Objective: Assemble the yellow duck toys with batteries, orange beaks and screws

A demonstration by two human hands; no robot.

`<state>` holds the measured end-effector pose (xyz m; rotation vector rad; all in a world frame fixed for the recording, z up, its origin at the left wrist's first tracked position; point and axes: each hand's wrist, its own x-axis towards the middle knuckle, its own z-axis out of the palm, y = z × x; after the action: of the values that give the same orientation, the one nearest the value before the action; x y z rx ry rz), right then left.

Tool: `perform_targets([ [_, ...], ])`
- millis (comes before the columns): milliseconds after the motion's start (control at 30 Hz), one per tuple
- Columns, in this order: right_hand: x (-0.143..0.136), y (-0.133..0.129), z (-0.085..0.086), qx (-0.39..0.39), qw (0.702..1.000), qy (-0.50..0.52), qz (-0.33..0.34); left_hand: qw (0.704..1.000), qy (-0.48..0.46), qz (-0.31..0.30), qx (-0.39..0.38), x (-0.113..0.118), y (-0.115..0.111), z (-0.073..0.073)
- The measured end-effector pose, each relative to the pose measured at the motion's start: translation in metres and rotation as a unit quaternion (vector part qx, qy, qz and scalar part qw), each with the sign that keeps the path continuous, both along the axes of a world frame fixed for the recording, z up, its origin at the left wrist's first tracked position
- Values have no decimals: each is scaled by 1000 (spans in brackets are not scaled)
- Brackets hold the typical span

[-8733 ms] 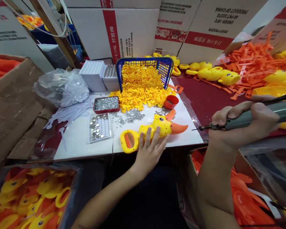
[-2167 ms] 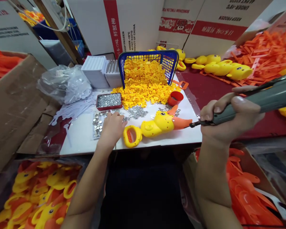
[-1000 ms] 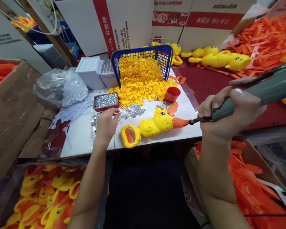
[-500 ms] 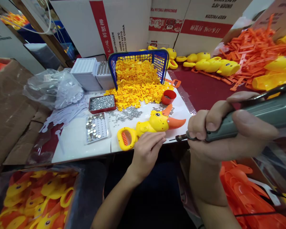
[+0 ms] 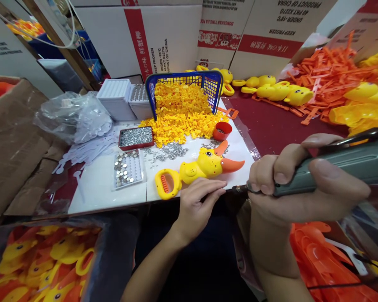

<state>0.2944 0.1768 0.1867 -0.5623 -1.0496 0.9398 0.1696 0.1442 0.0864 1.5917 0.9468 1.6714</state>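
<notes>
My left hand (image 5: pixel 198 205) is pinched, thumb and forefinger closed on a tiny screw mostly hidden by the fingertips. Wrapped in my right hand (image 5: pixel 290 180) is a grey-green electric screwdriver (image 5: pixel 337 163). Its thin bit points left and meets the left fingertips. Just beyond the left hand, a yellow duck-shaped toy (image 5: pixel 201 165) lies on the white work surface (image 5: pixel 101 193), with its orange beak parted to the right and its ring handle to the left. Small silver screws (image 5: pixel 170 152) are scattered behind it.
A blue basket (image 5: pixel 222 84) spills yellow plastic parts (image 5: pixel 182 121). Nearby stand a red tray (image 5: pixel 135 147) of metal pieces, a red cup (image 5: pixel 222 131) and a white tray (image 5: pixel 141 167) of silver discs. A box of finished-looking ducks (image 5: pixel 47 260) sits lower left; orange parts (image 5: pixel 321 260) lie lower right.
My left hand has shifted slightly right, and its fingertips now meet the screwdriver's bit, which stood a small gap away before. The duck toy stays in place. The camera view has tilted slightly.
</notes>
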Motion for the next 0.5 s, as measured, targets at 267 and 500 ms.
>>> perform_targets([
  [267,-4,-4,0,11,998,56,-4,999,13,-28,9,-3,-1,-2],
  [500,-2,-4,-1,19,999,38,-12,999,-10,-53,-11,0,-3,-2],
])
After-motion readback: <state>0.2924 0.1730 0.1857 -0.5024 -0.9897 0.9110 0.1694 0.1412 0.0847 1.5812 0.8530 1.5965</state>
